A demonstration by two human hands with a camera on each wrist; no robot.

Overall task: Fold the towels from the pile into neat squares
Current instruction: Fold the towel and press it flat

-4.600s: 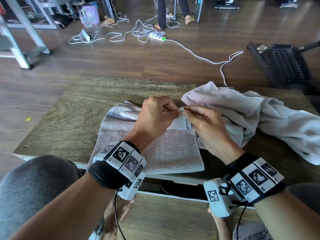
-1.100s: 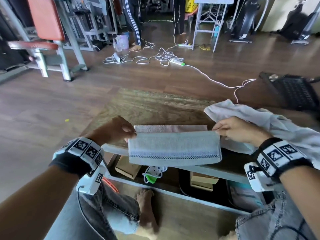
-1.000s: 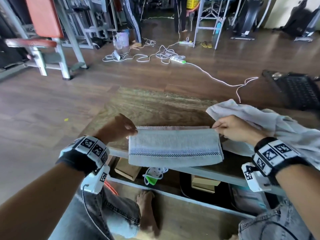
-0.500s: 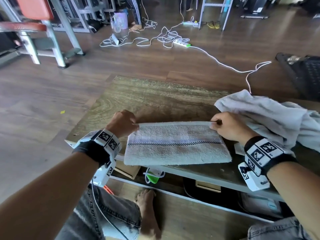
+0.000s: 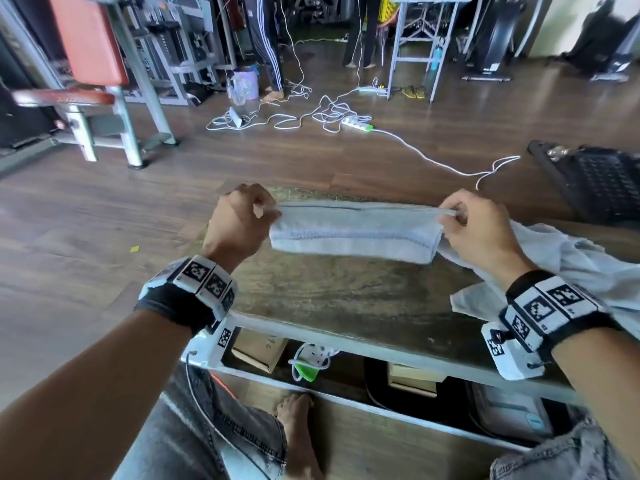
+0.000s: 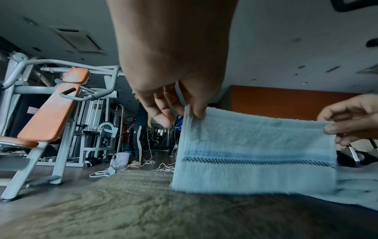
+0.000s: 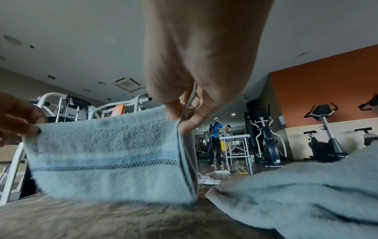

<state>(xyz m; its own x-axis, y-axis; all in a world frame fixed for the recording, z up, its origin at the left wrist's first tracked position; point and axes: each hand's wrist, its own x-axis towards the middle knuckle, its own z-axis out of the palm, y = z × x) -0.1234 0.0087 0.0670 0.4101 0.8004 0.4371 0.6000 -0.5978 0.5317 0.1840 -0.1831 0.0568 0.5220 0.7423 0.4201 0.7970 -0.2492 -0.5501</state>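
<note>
Hanging between left hand (image 5: 239, 225) and right hand (image 5: 479, 230): folded towel (image 5: 353, 233), top corners pinched.

Both forearms are bare, and each wrist wears a black fabric band (image 5: 175, 308) faced with a row of white tiles printed with black square-code markers. Under the left wrist hangs a white camera housing (image 5: 211, 348) bearing one such marker, with a thin cable trailing from it over the lap; a matching white housing (image 5: 509, 356) with a small dark screw and a marker sits under the right wrist. The person wears grey washed denim (image 5: 221, 431) on the legs, and one bare foot (image 5: 294, 420) shows below.
</note>
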